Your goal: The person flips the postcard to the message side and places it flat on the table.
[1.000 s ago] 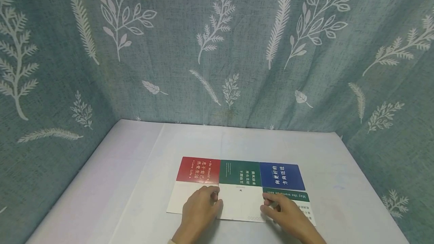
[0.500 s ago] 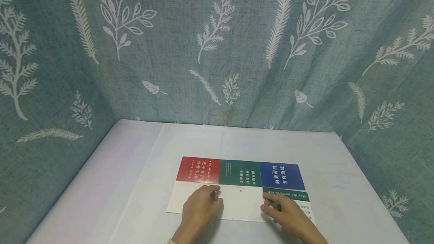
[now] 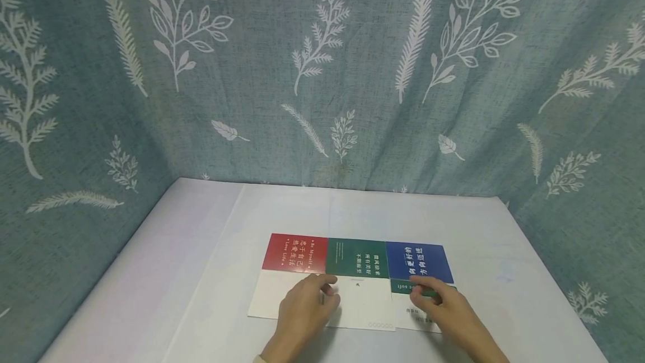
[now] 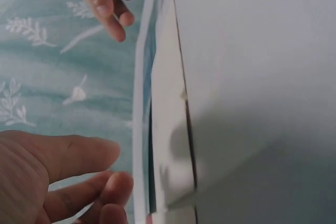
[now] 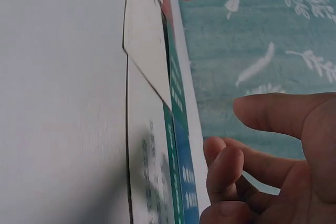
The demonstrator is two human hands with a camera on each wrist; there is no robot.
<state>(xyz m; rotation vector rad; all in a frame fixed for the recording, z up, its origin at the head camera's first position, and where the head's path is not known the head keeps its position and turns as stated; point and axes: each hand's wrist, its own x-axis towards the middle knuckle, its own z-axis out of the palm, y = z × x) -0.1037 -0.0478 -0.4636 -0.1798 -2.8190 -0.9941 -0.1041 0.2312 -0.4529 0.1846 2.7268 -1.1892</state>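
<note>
Two rows of flat cards lie edge to edge on the table. Along the back are a red card [image 3: 294, 252], a green card [image 3: 347, 256] and a blue card [image 3: 400, 254], each with white lettering. The front row has a left white card [image 3: 264, 296], a middle white card [image 3: 363, 307] and a white card with a green band [image 3: 400, 305] at right. My left hand [image 3: 304, 310] hovers over the seam of the two white cards, partly hiding them, fingers loosely bent. Over the green-banded card hovers my right hand [image 3: 448, 307]. Both hold nothing.
A white table covering [image 3: 211, 228] surrounds the cards. Behind and on both sides hangs a teal curtain [image 3: 252, 128] with white leaf prints, meeting the table's edges.
Both hands have lifted off the cards. The right hand has shifted right, showing more of the green-banded card; the left has moved slightly right. That banded card now sits slightly differently.
</note>
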